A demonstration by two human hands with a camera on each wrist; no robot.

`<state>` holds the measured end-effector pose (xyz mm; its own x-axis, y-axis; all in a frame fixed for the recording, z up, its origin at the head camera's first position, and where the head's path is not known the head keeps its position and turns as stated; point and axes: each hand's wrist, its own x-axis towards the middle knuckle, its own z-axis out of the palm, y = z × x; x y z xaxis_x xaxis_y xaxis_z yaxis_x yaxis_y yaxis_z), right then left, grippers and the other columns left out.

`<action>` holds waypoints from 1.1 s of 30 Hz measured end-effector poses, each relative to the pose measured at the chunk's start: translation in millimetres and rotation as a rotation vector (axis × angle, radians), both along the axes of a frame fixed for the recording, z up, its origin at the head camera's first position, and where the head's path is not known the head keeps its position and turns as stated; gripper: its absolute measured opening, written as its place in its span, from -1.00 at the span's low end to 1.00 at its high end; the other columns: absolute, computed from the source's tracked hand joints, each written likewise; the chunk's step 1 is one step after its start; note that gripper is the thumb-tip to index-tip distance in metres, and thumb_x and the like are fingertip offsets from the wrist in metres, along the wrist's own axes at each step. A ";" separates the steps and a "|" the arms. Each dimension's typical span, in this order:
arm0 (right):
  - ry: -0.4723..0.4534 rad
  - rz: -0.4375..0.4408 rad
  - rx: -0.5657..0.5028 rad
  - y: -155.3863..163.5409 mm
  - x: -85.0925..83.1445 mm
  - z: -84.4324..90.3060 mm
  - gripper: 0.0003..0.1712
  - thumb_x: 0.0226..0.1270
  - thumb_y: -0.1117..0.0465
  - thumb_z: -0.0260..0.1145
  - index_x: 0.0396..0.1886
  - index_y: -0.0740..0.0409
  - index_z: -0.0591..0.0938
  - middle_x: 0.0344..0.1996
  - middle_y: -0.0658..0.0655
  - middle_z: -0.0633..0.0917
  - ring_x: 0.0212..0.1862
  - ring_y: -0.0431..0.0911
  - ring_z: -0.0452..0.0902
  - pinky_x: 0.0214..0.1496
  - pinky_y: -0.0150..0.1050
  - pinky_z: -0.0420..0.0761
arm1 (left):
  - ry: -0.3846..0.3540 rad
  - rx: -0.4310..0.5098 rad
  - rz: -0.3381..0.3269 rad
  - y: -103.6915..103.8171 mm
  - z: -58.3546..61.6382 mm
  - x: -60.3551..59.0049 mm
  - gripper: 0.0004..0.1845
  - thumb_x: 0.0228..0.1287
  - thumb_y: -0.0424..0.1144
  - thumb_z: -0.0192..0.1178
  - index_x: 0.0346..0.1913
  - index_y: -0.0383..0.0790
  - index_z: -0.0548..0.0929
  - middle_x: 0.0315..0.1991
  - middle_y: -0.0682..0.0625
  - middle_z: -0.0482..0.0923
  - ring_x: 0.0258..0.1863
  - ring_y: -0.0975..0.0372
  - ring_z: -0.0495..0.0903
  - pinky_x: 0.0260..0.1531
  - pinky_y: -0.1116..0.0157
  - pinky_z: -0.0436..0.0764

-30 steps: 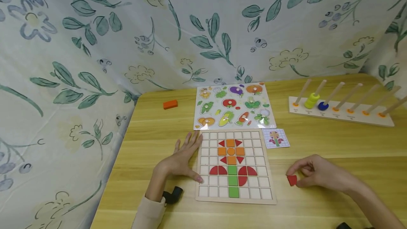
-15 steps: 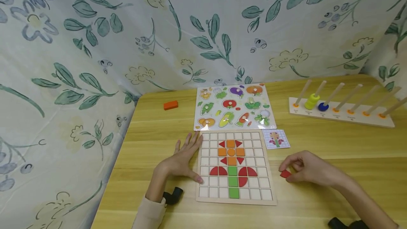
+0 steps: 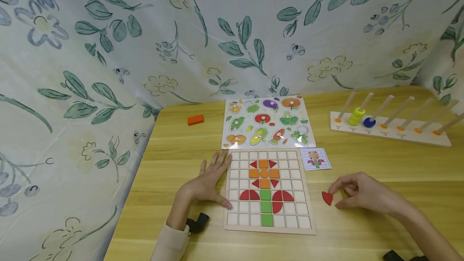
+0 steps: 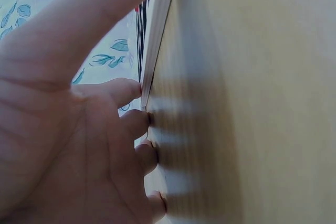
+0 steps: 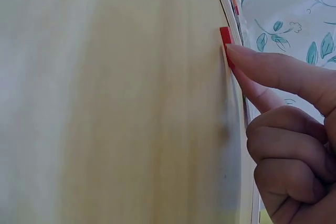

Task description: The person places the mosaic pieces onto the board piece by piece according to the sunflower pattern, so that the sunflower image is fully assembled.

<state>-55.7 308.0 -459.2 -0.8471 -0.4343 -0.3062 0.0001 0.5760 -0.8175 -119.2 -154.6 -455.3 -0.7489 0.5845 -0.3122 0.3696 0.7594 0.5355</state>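
Two hands on wooden table (image 3: 174,140), floral curtain (image 3: 108,39) behind; left (image 3: 208,182) flat, right (image 3: 362,196) pinching red piece (image 3: 327,197)

Pale floral curtain (image 3: 145,43) behind and beside a wooden table (image 3: 380,164).

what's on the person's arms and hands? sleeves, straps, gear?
Left hand is bare, no rings or gloves; a beige long sleeve cuff ends at the wrist, beside a black wrist-mounted camera. Right hand and forearm are bare, with a second black camera mount at the frame edge.
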 end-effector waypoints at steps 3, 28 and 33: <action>0.013 -0.007 0.001 -1.5 0.5 0.2 -0.68 0.19 0.17 0.57 -0.09 0.18 0.73 -0.64 -0.14 0.20 -0.57 -0.34 0.12 -0.57 -0.31 0.17 | 0.002 0.004 0.000 -0.2 -0.1 -0.2 0.56 -0.17 0.19 0.66 0.70 -0.04 -0.30 0.70 -0.04 -0.59 0.68 -0.03 -0.58 0.58 -0.29 -0.49; 0.048 -0.053 0.018 -18.0 -4.4 0.8 -0.58 0.13 0.19 0.60 -0.08 0.26 0.67 -0.62 -0.11 0.25 -0.57 -0.33 0.14 -0.53 -0.35 0.22 | -0.006 0.006 0.008 -0.1 -0.4 -0.2 0.58 -0.20 0.18 0.67 0.70 -0.02 -0.30 0.70 -0.02 -0.58 0.69 -0.02 -0.57 0.59 -0.27 -0.49; 0.022 -0.113 0.045 -20.4 5.8 -0.5 -0.60 0.13 0.14 0.62 -0.09 0.21 0.72 -0.63 -0.11 0.21 -0.57 -0.31 0.09 -0.56 -0.33 0.17 | -0.002 0.007 0.006 -0.1 -0.1 0.1 0.58 -0.20 0.19 0.67 0.70 -0.03 -0.31 0.70 -0.02 -0.59 0.69 -0.02 -0.57 0.59 -0.28 -0.48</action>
